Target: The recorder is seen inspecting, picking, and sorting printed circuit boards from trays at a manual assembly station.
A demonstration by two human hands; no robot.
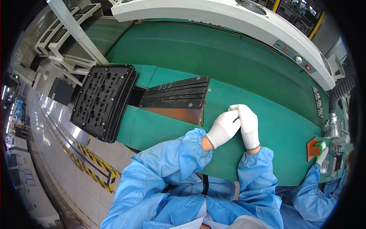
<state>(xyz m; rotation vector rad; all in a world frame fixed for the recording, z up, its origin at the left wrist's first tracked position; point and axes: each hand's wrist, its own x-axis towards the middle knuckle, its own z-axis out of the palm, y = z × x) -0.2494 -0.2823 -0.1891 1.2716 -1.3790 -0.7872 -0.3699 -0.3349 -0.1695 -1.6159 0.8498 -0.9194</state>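
Note:
My left hand (pixel 224 129) and my right hand (pixel 248 123), both in white knit gloves, are pressed together above the green tabletop (pixel 175 133). Their fingers are curled against each other, with the fingertips meeting at the far side. No object shows outside them; the space between the palms is hidden. Just left of my hands stands a sloped fixture (pixel 173 94) with a black grooved top and an orange-brown base. Farther left is a stack of black slotted trays (pixel 103 100).
A white overhead unit (pixel 213 15) with a fan and control panel spans the far side. At right, a co-worker's gloved hand (pixel 322 156) is beside a green-rimmed reel (pixel 322 145) and an orange-brown stand (pixel 312 150). A ribbed grey duct (pixel 337 100) hangs nearby.

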